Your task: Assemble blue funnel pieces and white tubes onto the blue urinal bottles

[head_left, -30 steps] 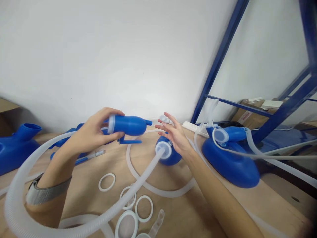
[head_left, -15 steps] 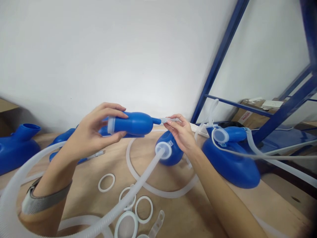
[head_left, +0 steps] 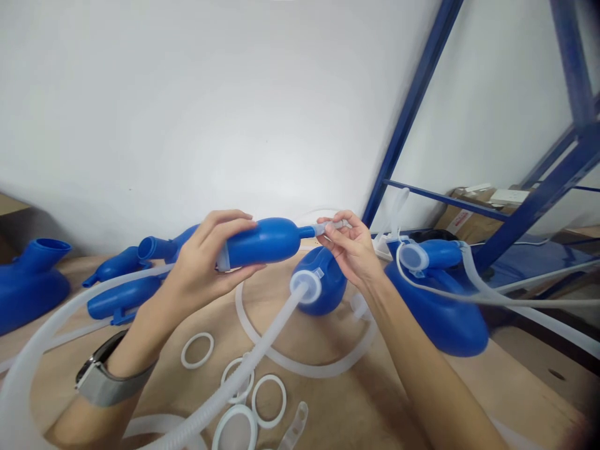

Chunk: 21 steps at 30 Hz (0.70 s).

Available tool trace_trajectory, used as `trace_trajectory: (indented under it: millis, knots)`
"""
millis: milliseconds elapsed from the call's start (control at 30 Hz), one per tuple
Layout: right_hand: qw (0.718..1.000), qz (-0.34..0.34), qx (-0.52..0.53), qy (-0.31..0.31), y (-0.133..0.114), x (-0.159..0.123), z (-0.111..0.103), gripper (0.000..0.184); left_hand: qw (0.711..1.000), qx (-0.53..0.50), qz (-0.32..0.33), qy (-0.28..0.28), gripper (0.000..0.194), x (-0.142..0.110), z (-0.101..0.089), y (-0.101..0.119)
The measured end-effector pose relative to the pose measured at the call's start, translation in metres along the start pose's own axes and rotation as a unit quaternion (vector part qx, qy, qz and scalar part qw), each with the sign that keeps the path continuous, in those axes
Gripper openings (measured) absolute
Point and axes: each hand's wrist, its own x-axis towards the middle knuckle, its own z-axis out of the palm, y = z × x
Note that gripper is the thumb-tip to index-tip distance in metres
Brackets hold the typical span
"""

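Observation:
My left hand is wrapped round a blue plastic bottle with a whitish collar at its left end. The bottle lies sideways above the table, its narrow spout pointing right. At the spout's tip, my right hand pinches a small translucent connector, which meets the spout. Below my right hand stands a blue container with a white cap, from which a translucent corrugated hose runs down and left.
White rings and a clear strap lie on the wooden table. Blue containers stand left and right, with smaller blue bottles at the left. A blue metal frame rises behind; a cable crosses at right.
The bottle has shifted slightly right and tilted, spout end up. The connector now sits over the spout's tip. My left forearm has moved right, uncovering more of the blue bottles behind.

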Motion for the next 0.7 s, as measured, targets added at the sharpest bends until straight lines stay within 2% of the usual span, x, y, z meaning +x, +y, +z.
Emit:
trace_trajectory:
  millis: [133, 233, 367, 467, 567, 700]
  knots:
    - [1.0, 0.007, -0.02, 0.001, -0.007, -0.001, 0.0, 0.042, 0.997, 0.049, 0.054, 0.002, 0.048, -0.009, 0.007, -0.004]
    - [0.999, 0.012, -0.033, -0.002, -0.013, -0.003, 0.0, 0.041, 0.988, 0.092, 0.123, 0.013, 0.047, -0.014, 0.009, -0.007]
    - [0.998, 0.034, -0.05, -0.022, -0.026, -0.007, 0.001, 0.04, 0.957, 0.173, 0.226, 0.061, 0.039, -0.012, 0.008, -0.005]
    - [0.997, 0.025, -0.064, -0.033, -0.034, -0.01, 0.003, 0.039, 0.934, 0.209, 0.276, 0.09, 0.036, -0.011, 0.007, -0.004]
    - [0.995, 0.0, -0.076, -0.066, -0.036, -0.013, 0.006, 0.033, 0.938, 0.203, 0.269, 0.084, 0.04, -0.017, 0.004, -0.008]
    - [0.991, -0.056, -0.086, -0.086, -0.031, -0.015, 0.01, 0.03, 0.979, 0.114, 0.153, 0.066, 0.054, -0.027, -0.001, -0.014]
